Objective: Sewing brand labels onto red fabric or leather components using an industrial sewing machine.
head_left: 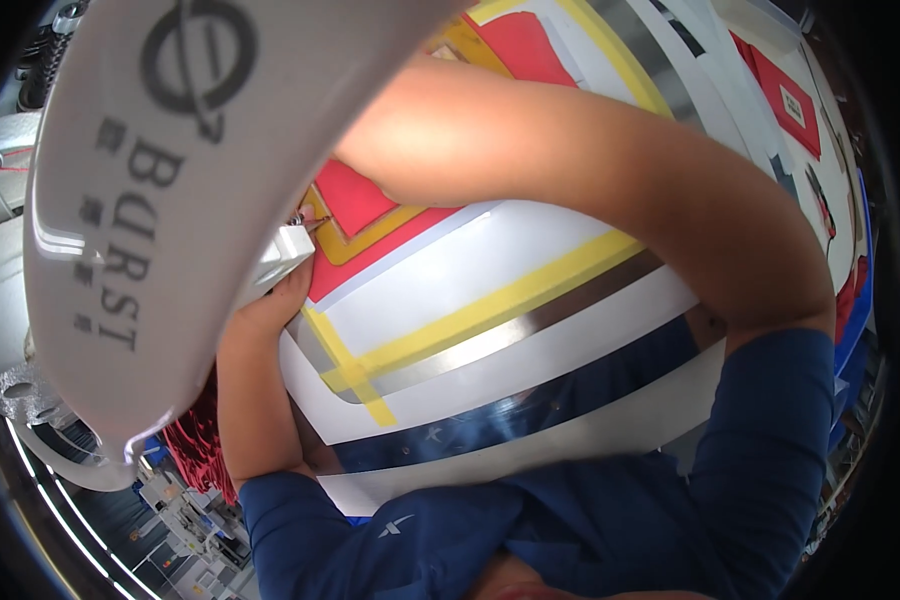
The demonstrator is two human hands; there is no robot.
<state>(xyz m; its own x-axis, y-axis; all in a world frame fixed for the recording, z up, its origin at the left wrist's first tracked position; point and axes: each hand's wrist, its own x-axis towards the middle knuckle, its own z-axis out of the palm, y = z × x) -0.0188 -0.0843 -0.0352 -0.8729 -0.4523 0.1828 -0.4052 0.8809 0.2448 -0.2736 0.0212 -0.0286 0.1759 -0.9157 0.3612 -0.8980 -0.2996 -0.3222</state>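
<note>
A white sewing machine head (200, 170) rises close in front and blocks much of the work. Under it lies red fabric (355, 195) with a yellow template frame (360, 243) on top. My left hand (292, 292) rests at the fabric's left edge, beside the white block near the needle area (282, 250); its fingers are mostly hidden. My right forearm (490, 130) reaches across the fabric from the right, and the hand is out of sight behind the machine head. A fingertip (311, 216) shows near the needle, but I cannot tell whose hand it belongs to.
Yellow tape (490, 305) marks the white work surface (530, 240), which has a metal strip at its near edge. At the right lie a red packet (785, 100) and small snips (820, 200). Dark red fabric (198, 440) hangs at the lower left.
</note>
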